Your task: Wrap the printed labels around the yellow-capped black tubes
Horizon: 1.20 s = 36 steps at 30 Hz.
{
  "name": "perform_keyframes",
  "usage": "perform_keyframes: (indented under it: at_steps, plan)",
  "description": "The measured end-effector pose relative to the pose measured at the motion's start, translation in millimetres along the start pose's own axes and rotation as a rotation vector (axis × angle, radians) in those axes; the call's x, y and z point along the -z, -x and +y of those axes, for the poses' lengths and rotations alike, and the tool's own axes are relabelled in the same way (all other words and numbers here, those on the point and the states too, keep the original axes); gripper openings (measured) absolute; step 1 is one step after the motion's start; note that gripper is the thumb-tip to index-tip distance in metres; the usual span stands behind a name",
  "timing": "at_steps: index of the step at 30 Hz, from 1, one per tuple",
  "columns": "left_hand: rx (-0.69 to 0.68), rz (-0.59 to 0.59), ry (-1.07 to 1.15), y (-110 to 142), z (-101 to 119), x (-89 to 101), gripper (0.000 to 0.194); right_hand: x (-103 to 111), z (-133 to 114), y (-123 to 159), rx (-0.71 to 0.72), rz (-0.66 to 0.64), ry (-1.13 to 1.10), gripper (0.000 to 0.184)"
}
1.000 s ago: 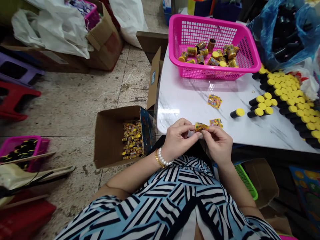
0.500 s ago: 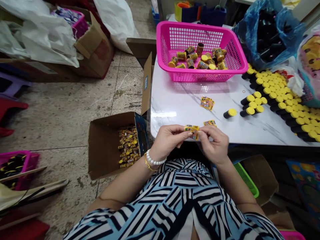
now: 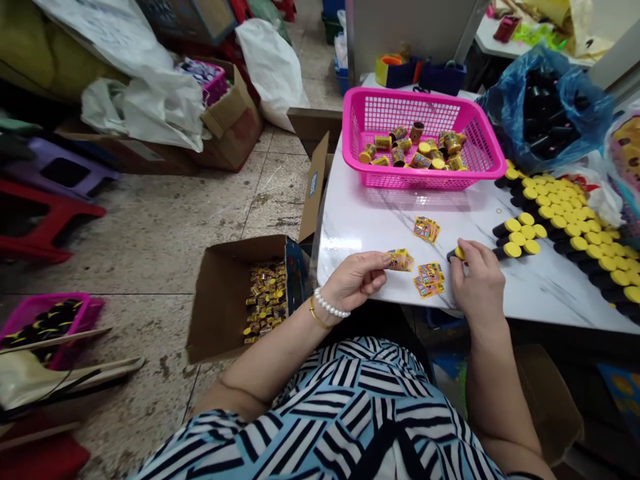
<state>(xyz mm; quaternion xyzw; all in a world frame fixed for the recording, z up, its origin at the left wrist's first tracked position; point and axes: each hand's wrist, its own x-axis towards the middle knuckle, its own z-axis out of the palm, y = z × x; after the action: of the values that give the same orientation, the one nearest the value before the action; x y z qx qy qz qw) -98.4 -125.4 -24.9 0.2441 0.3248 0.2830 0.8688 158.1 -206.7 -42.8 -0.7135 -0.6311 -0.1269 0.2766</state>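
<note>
Head view: the left hand (image 3: 356,280) pinches a printed label (image 3: 401,260) between thumb and fingertips, just above the worktop (image 3: 360,227) near its front edge. The right hand (image 3: 480,287) has its fingers pressed together around a yellow-capped tube (image 3: 459,253). Done: labelled tubes (image 3: 410,150) lie in the pink basket (image 3: 400,93), and more in the floor carton (image 3: 220,307). Left: unlabelled tubes (image 3: 565,227) in rows along the right edge (black tubes also fill the blue bag (image 3: 545,107)). Label stacks (image 3: 429,280) lie near the front edge.

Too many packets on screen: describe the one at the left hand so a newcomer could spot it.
On the white marble-look table, in front of the pink plastic basket, lie small yellow printed packets. The one you want is the single packet pinched at the fingertips of the left hand. The near pile and far pile to its right touch neither hand.
</note>
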Motion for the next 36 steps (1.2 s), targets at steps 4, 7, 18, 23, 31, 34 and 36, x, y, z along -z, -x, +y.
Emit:
perform_keyframes:
  at_steps: [4, 7, 18, 23, 31, 34, 36]
  plan:
    - [0.009, 0.026, 0.058, -9.0, 6.6, -4.3, 0.026, 1.3, -2.4, -1.1, -0.05, 0.02, -0.09, 0.033]
    - [-0.001, 0.013, 0.103, -12.9, 8.2, -6.3, 0.024, 10.3, -13.1, -4.7, -0.201, 0.101, -0.398, 0.039]
    - [0.116, -0.052, 0.18, -20.2, 6.9, -12.2, 0.016, 11.0, -64.5, -10.3, -0.492, -0.057, -1.369, 0.035]
    - [0.131, -0.064, 0.206, -20.5, 7.4, -12.5, 0.022, 12.1, -67.8, -13.2, -0.454, 0.034, -1.268, 0.038]
    - [0.128, -0.079, 0.213, -20.3, 6.9, -17.9, 0.016, 17.6, -65.9, -19.4, -0.456, -0.06, -1.173, 0.03]
    - [0.123, -0.075, 0.226, -21.0, 5.2, -18.5, 0.015, 23.9, -70.2, -18.2, -0.477, -0.059, -1.141, 0.029]
    - [0.121, -0.08, 0.221, -22.0, 3.6, -19.0, 0.015, 28.2, -74.2, -16.0, -0.45, -0.049, -1.053, 0.031]
